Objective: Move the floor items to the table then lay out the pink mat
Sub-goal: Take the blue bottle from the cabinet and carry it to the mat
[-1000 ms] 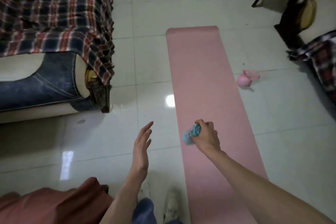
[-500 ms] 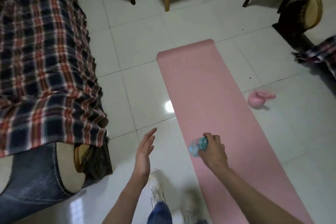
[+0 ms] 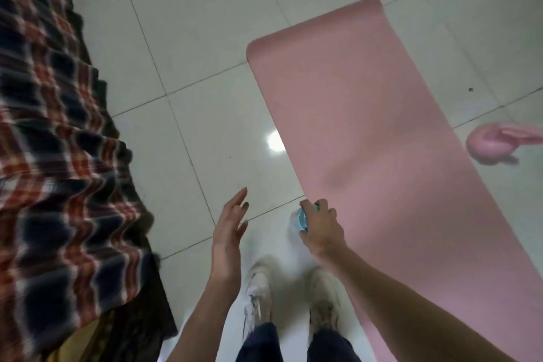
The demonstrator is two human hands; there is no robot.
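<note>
The right hand (image 3: pixel 321 225) has its fingers curled round a small teal bottle (image 3: pixel 302 219) at the pink mat (image 3: pixel 376 132)'s 7 o'clock edge; the left hand (image 3: pixel 229 232) hovers flat and empty; a pink item (image 3: pixel 487 144) lies on the floor at 3 o'clock; the bottle could slip while carried, since the hold looks top-heavy.

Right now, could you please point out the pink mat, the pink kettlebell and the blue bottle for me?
pink mat (image 3: pixel 367 132), head view, on its flat middle.
pink kettlebell (image 3: pixel 487 146), head view, on its round body.
blue bottle (image 3: pixel 302 218), head view, on the part showing past the right hand (image 3: pixel 321 228).
</note>
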